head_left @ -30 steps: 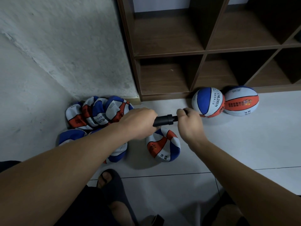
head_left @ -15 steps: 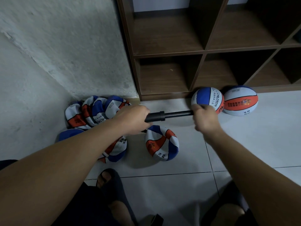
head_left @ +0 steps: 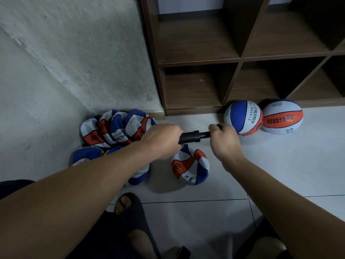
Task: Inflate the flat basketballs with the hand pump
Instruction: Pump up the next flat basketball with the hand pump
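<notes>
1. Your left hand [head_left: 162,142] is wrapped round the barrel of the hand pump [head_left: 190,137], and your right hand [head_left: 224,141] is curled round its handle end; only a short stretch of rod shows between them, so the pump looks nearly closed.
2. Two inflated balls [head_left: 242,117] sit round and full on the floor at the far right, touching each other against the foot of the shelf unit [head_left: 240,58]. That part of the job looks done.
3. The partly filled ball [head_left: 189,168] lies on the floor just below the pump, near the middle. It is dented and slumped, so it needs many more strokes. You cannot see the needle or valve; your left hand hides that end.
4. The flat balls [head_left: 115,130] are heaped at the left against the wall [head_left: 74,53], folded and creased like limp skins. Most of the work is still ahead.
5. Every ball has pebbled rubber panels in blue, white and orange-red with printed lettering.
6. The pump is matte black plastic, a cylinder with a raised collar.
7. The wall is rough and the floor [head_left: 280,165] is smooth pale tile.
</notes>
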### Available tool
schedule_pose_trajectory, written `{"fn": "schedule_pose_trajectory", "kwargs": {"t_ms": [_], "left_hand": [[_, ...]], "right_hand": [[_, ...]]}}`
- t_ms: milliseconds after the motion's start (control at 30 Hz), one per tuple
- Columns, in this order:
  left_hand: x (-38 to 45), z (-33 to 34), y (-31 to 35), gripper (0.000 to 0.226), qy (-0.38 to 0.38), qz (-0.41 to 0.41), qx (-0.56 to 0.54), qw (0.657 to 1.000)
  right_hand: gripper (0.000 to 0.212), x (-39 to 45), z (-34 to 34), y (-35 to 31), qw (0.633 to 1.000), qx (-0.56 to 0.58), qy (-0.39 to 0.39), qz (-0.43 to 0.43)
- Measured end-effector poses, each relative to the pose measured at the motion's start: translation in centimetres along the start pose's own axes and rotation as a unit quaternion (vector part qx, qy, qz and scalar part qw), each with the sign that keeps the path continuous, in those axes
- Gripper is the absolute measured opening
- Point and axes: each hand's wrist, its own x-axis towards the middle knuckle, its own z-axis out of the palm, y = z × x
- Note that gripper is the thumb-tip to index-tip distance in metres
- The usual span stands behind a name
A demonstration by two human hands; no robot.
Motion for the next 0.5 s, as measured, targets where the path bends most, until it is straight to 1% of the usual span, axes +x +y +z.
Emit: {"fn": "schedule_pose_trajectory", "kwargs": {"t_ms": [100, 400, 433, 500], "left_hand": [[-0.2, 0.0, 0.4, 0.014, -0.001, 0.009, 0.003, 1.000], [0.0, -0.1, 0.1, 0.017, -0.006, 0.025, -0.017, 1.000], [0.1, -0.2, -0.2, 0.017, -0.007, 0.022, -0.019, 1.000], [0.2, -0.5, -1.4, 0.017, -0.008, 0.005, -0.022, 1.000]], "right_hand": [[0.030, -0.5, 1.1, 0.1, 1.000, -0.014, -0.016, -0.005], [0.035, -1.0, 0.7, -0.6, 0.998, -0.041, -0.030, -0.032], [0.035, -0.8, 0.2, -0.7, 0.998, -0.039, -0.030, -0.025], [0.033, 0.2, -1.5, -0.7, 1.000, -0.019, 0.001, -0.009]]}}
